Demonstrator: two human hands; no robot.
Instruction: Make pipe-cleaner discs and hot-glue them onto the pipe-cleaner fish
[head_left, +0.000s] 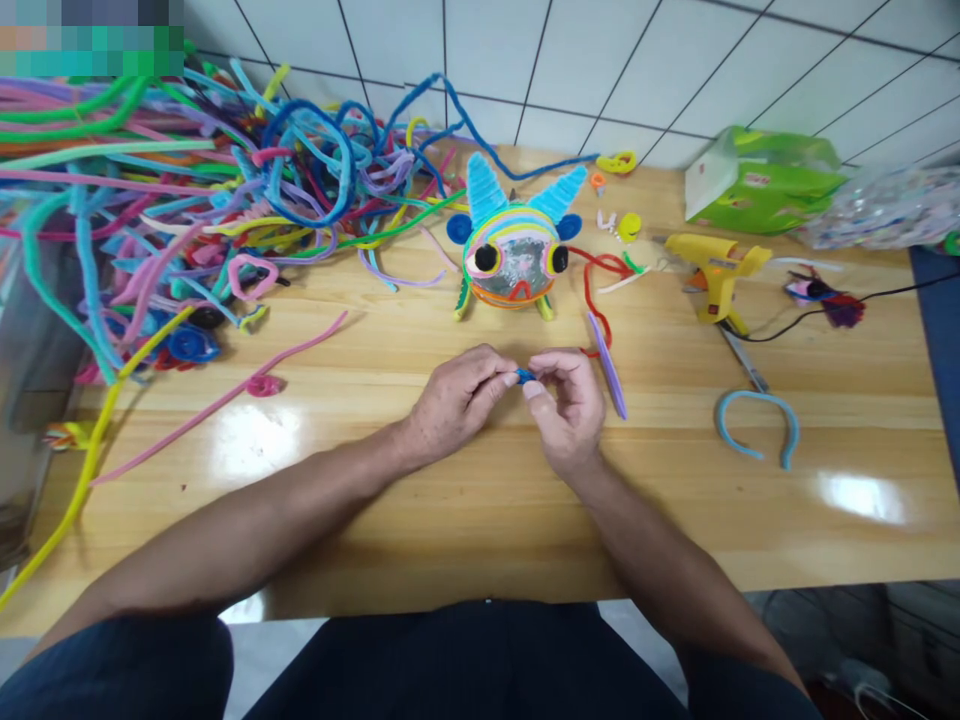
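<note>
Between my two hands is a short, dark blue pipe cleaner piece [525, 377], mostly covered by fingertips. My left hand [469, 395] pinches its left end with thumb and forefinger. On the other end, the thumb and fingers of my right hand [566, 405] close round it. Just beyond stands a pipe cleaner animal figure [517, 262] with light blue horns, dark blue ears, black-and-yellow eyes and a silvery face. Right of my right hand lie a flat purple strip [607, 365] and a bent red pipe cleaner [589, 290].
A tangled heap of coloured pipe cleaners [187, 190] covers the back left. A pink pipe cleaner [300, 350] and pink coil [265, 386] lie left. Rightward are a yellow glue gun [716, 270] with black cord, a green tissue pack [772, 180] and a curved light blue pipe cleaner [757, 398].
</note>
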